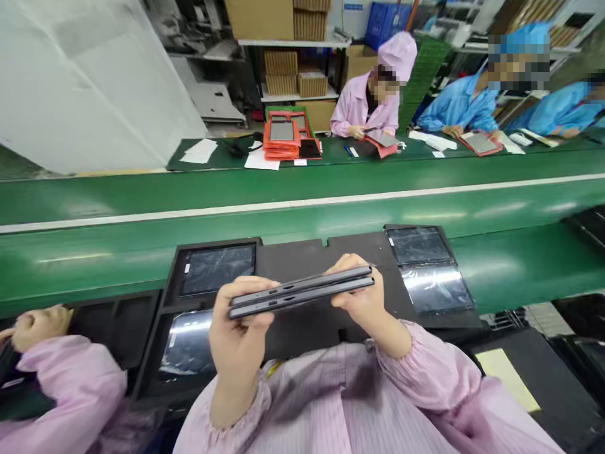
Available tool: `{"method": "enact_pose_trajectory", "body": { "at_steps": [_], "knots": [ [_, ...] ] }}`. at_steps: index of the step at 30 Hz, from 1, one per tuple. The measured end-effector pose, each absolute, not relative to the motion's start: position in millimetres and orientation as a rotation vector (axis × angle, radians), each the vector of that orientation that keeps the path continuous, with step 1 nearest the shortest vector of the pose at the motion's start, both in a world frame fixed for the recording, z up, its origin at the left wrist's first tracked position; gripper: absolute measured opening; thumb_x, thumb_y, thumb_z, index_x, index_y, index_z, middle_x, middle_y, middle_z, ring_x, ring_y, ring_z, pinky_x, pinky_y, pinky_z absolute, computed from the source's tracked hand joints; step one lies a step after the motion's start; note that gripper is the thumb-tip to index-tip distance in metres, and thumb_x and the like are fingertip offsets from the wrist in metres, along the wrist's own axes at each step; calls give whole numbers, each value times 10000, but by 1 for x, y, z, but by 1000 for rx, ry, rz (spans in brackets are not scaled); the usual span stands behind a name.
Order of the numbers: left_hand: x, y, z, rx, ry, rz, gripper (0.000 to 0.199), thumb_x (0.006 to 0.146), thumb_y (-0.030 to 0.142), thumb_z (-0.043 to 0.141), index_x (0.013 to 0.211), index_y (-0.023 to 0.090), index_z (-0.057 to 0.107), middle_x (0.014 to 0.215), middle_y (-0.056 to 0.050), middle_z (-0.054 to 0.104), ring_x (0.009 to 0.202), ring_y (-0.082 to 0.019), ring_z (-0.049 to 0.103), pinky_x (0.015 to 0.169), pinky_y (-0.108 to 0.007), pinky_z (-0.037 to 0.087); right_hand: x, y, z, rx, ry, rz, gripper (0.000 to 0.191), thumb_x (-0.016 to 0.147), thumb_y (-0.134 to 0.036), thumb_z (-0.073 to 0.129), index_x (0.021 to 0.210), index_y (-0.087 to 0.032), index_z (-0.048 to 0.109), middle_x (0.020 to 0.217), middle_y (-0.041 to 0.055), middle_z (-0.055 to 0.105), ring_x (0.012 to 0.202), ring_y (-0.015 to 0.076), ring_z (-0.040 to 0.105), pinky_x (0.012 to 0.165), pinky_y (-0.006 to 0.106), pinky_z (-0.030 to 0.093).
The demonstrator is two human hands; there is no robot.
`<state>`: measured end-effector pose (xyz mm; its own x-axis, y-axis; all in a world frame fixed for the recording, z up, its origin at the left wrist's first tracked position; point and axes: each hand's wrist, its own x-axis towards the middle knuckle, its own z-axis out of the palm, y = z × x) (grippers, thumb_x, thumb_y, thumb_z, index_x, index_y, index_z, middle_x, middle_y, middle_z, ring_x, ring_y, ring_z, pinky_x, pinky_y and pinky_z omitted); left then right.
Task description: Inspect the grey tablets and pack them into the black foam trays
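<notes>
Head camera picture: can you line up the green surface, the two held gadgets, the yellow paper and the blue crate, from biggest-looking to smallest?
1. Green surface
2. Two held gadgets, seen edge-on
3. Yellow paper and blue crate: too alike to rank; the crate is farther away

Right here, two slabs (302, 293), close together, span the gap between left fingers (225, 295) and right fingers (350, 260). To the left, two screens (217, 268), far and near, sit in a tray (176, 274); to the right, two more screens (420, 246) likewise. The bench (302, 224) runs crosswise beyond; on its far side, stacked cases (281, 142) stand left of three co-workers (362, 101), shelf (295, 43) behind.
</notes>
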<state>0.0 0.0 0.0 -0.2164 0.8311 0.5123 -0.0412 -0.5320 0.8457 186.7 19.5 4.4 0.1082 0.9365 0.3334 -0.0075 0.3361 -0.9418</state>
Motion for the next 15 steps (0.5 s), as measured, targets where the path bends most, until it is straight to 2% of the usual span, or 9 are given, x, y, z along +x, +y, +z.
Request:
{"method": "enact_pose_trajectory", "body": {
  "at_steps": [2, 5, 7, 10, 12, 15],
  "knots": [
    [-2, -1, -1, 1421, 1042, 1853, 264, 919, 436, 875, 980, 226, 727, 920, 16, 761, 855, -131, 723, 716, -189, 573, 186, 22, 4, -990, -1253, 908, 729, 574, -893, 860, 664, -232, 567, 512, -64, 468, 462, 108, 351, 424, 273, 301],
    [-4, -1, 0, 1422, 1084, 1885, 286, 899, 457, 888, 985, 233, 733, 920, 4, 766, 813, -150, 710, 706, -230, 572, 185, 21, 9, -1005, -1258, 876, 711, 596, -883, 861, 692, -243, 566, 515, -73, 476, 454, 116, 374, 420, 280, 320],
    [-4, 0, 2, 1420, 1053, 1887, 254, 909, 419, 883, 1014, 240, 738, 925, 2, 764, 807, -152, 708, 725, -241, 578, 183, 15, 18, -1031, -1272, 815, 640, 636, -792, 913, 771, -245, 610, 608, -57, 576, 511, 136, 502, 480, 290, 417],
    [-3, -2, 5, 1422, 982, 1874, 243, 918, 391, 877, 1040, 234, 738, 914, 1, 747, 845, -151, 715, 734, -230, 581, 181, 3, 34, -1092, -1303, 753, 523, 701, -570, 986, 936, -258, 638, 832, -34, 697, 722, 166, 675, 674, 312, 536],
    [-3, -4, 7, 1405, 951, 1877, 260, 921, 415, 874, 1048, 236, 734, 905, 9, 736, 857, -142, 711, 702, -214, 569, 181, -3, 41, -1087, -1328, 767, 467, 752, -472, 980, 961, -270, 614, 862, -41, 691, 773, 165, 681, 728, 316, 534],
    [-2, -6, 8, 1369, 965, 1899, 289, 920, 463, 870, 1066, 254, 734, 926, 23, 724, 859, -133, 706, 657, -208, 537, 186, -6, 41, -985, -1381, 839, 346, 873, -417, 892, 993, -278, 599, 890, -35, 664, 811, 172, 658, 742, 329, 511]
  ]
}}
